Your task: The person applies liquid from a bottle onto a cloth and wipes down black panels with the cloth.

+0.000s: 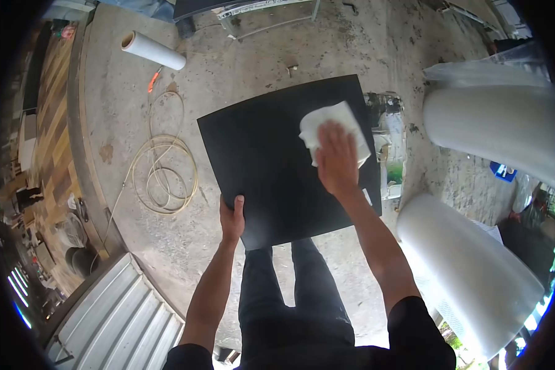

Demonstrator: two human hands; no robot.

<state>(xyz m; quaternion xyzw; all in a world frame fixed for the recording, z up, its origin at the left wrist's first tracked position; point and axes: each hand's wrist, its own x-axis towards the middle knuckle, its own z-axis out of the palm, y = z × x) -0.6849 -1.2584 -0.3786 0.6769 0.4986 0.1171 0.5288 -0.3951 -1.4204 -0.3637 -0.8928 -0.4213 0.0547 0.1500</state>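
A flat black panel point(271, 166) is held out in front of my legs. My left hand point(232, 217) grips its lower left edge, the thumb lying on the top face and the other fingers hidden underneath. Spread over a white cloth point(314, 123), my right hand point(338, 157) presses it against the panel's upper right part; the fingers are slightly blurred. A small white label point(367, 197) shows near the panel's right edge.
A coiled hose point(191, 179) lies on the concrete floor at left, below an orange-handled tool point(153, 81) and a roll of plastic film point(157, 52). Two large rolls of wrap, an upper roll point(487, 123) and a lower roll point(468, 265), are at right. White slatted panel point(117, 314) stands lower left.
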